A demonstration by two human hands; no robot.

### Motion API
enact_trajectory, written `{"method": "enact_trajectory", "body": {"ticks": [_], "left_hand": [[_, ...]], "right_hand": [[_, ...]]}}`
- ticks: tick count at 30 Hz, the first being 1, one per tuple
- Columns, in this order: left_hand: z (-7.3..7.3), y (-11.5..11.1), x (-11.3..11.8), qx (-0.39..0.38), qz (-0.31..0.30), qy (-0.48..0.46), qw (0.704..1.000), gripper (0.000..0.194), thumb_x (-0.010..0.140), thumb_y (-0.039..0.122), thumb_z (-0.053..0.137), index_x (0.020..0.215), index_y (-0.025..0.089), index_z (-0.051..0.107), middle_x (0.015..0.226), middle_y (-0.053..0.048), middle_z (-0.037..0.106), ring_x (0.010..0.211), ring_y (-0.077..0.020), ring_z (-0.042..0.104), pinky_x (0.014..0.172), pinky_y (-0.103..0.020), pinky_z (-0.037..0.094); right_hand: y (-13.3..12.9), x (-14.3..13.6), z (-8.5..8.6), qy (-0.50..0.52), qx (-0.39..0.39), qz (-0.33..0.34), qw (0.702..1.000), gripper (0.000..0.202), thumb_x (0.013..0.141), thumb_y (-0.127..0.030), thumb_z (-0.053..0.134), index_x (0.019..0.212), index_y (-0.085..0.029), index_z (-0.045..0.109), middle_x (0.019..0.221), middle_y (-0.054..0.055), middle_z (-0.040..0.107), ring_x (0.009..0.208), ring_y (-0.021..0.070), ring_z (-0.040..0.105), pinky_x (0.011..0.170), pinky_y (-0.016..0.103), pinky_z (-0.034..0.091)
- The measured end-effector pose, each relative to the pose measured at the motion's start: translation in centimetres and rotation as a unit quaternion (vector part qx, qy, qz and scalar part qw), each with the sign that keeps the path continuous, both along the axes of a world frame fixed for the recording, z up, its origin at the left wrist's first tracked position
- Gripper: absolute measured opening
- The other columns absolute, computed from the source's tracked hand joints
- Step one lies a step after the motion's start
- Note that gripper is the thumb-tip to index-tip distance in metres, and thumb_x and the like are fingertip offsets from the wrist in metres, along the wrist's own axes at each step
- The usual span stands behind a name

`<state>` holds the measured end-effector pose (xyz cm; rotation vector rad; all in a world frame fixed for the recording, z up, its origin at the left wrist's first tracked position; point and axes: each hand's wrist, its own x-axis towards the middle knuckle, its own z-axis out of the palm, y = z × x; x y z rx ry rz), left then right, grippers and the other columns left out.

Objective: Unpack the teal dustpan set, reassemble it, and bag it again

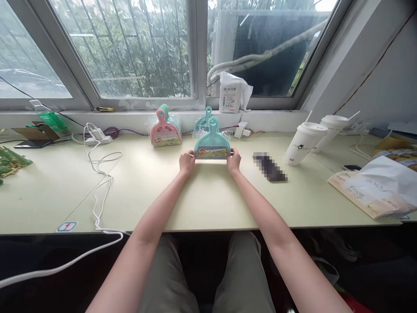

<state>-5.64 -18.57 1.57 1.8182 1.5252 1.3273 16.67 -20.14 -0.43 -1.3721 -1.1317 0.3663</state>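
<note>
A teal dustpan set [212,142] stands upright near the back of the table, its handle with a hole pointing up and a printed label along its lower edge. My left hand [187,162] grips its lower left corner, and my right hand [233,160] grips the lower right corner. Just behind it is another teal set [202,124], partly hidden and wrapped in clear plastic. To the left, a row of similar sets stands together, a pink one [165,132] in front and green ones behind it.
On the pale green table [208,208], a white cable [97,195] runs down the left side. A pixelated dark object [270,167], white cups [304,143] and a paper bag [378,187] are on the right. A white box [230,96] sits on the windowsill.
</note>
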Motion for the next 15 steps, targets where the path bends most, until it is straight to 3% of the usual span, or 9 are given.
{"method": "enact_trajectory", "body": {"ticks": [4, 10, 13, 15], "left_hand": [[-0.7, 4.4, 0.3, -0.01, -0.02, -0.011, 1.0, 0.008, 0.073, 0.017, 0.069, 0.069, 0.024, 0.069, 0.081, -0.009, 0.069, 0.091, -0.0293, 0.063, 0.091, -0.038, 0.044], [-1.4, 11.5, 0.8, 0.019, 0.029, -0.036, 0.999, 0.01, 0.076, 0.015, 0.066, 0.072, 0.023, 0.07, 0.089, -0.013, 0.068, 0.103, -0.0332, 0.062, 0.099, -0.045, 0.042], [-1.5, 15.7, 1.3, 0.023, 0.036, 0.003, 0.999, 0.012, 0.081, 0.014, 0.062, 0.084, 0.019, 0.072, 0.105, -0.016, 0.065, 0.106, -0.0331, 0.062, 0.099, -0.044, 0.043], [-1.5, 18.7, 1.8, 0.022, 0.049, 0.014, 0.998, 0.022, 0.083, 0.013, 0.059, 0.102, 0.017, 0.07, 0.121, -0.018, 0.059, 0.114, -0.0325, 0.059, 0.101, -0.043, 0.043]], "right_hand": [[4.1, 0.0, -0.6, -0.096, 0.008, -0.03, 0.995, 0.013, 0.079, -0.017, 0.052, 0.09, -0.018, 0.059, 0.103, 0.012, 0.066, 0.089, 0.0219, 0.061, 0.088, 0.037, 0.049], [11.8, -0.5, -0.8, -0.147, 0.049, -0.038, 0.987, 0.023, 0.085, -0.021, 0.044, 0.101, -0.019, 0.061, 0.108, 0.011, 0.062, 0.097, 0.0241, 0.06, 0.091, 0.041, 0.051], [16.2, -0.7, -1.0, -0.177, 0.054, -0.036, 0.982, 0.034, 0.087, -0.023, 0.04, 0.114, -0.017, 0.059, 0.118, 0.016, 0.059, 0.105, 0.0283, 0.06, 0.094, 0.048, 0.05], [19.1, -0.6, -1.2, -0.177, 0.06, -0.063, 0.98, 0.041, 0.087, -0.025, 0.042, 0.124, -0.017, 0.056, 0.131, 0.02, 0.054, 0.118, 0.0325, 0.054, 0.1, 0.054, 0.046]]}}
